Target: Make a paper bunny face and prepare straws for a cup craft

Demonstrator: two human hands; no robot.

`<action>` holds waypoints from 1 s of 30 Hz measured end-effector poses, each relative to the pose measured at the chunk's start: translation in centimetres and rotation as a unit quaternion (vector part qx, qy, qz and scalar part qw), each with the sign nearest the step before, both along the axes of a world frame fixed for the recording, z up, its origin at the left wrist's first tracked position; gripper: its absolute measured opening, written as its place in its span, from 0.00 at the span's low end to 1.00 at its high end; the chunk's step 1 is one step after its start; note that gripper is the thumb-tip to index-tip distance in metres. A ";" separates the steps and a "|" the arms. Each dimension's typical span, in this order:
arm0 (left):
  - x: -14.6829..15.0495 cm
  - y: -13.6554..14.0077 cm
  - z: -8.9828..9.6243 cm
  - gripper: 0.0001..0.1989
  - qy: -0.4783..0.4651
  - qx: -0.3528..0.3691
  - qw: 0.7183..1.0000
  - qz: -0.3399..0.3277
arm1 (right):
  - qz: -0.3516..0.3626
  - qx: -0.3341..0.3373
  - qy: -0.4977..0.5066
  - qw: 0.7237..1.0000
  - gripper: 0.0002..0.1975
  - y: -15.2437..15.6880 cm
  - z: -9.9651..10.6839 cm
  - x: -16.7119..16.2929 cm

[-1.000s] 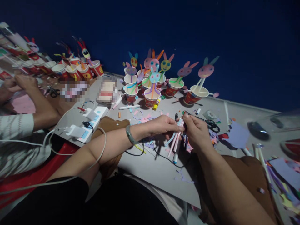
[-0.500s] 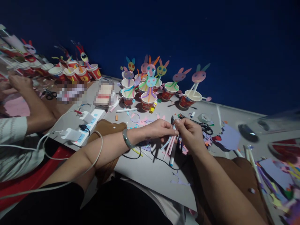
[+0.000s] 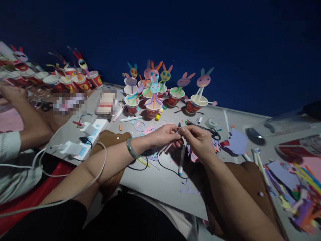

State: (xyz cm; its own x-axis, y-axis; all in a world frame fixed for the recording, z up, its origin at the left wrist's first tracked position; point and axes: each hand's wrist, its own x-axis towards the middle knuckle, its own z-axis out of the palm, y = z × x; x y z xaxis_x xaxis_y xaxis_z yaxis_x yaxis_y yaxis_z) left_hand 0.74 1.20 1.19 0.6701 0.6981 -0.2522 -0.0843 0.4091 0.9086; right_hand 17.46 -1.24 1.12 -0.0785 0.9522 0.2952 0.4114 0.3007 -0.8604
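Observation:
Over the table, my left hand (image 3: 167,136) is closed round a few thin, pale pink and white paper strips (image 3: 167,147), whose ends poke out below the fingers. My right hand (image 3: 200,141) pinches at the top ends of the same strips, its fingertips touching those of the left. What lies between the fingertips is partly hidden. A white marker with a blue end (image 3: 181,162) lies below the hands. Paper scraps (image 3: 150,129) are scattered behind and around them, and black-handled scissors (image 3: 214,134) lie beyond my right hand.
Red-and-white paper cups (image 3: 153,108) with paper rabbit figures stand along the wall. At left are a power strip (image 3: 94,137) with chargers and a white cable (image 3: 101,167) crossing my left arm. A co-worker's arm (image 3: 32,117) is farther left. Coloured strips (image 3: 307,180) lie at right.
The strips have swung from hanging down to slanting left, and less of them shows beneath my hands. My fingers have drawn closer together. The view has shifted slightly right.

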 end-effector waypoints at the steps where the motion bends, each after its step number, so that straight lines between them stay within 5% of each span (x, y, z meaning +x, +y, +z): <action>1: 0.0 0.0 0.1 0.06 -0.004 0.000 1.000 -0.009 | 0.009 0.000 -0.008 1.000 0.18 0.0 0.2 0.2; 11: -0.4 -0.7 1.5 0.12 0.031 -0.007 0.999 -0.022 | -0.025 -0.008 -0.064 0.998 0.22 -0.2 0.5 0.5; 14: -0.4 -0.7 1.8 0.11 0.043 -0.003 0.999 -0.011 | -0.015 -0.013 -0.152 0.988 0.26 -0.5 1.3 1.1; 18: -0.5 -0.7 2.3 0.12 0.054 0.013 0.998 0.002 | 0.069 -0.131 -0.372 0.916 0.26 -0.6 3.6 3.4; 22: -0.5 -0.6 2.1 0.15 0.061 0.017 0.998 0.008 | -0.124 -0.186 -0.474 0.852 0.27 2.0 4.9 7.2; 26: -0.2 -0.4 1.3 0.19 0.052 0.024 0.998 0.022 | -0.167 -0.257 -0.527 0.793 0.22 7.0 3.1 10.7; 30: -0.1 -0.3 1.1 0.20 0.050 0.021 0.998 0.032 | -0.167 -0.262 -0.521 0.795 0.15 10.8 0.0 12.4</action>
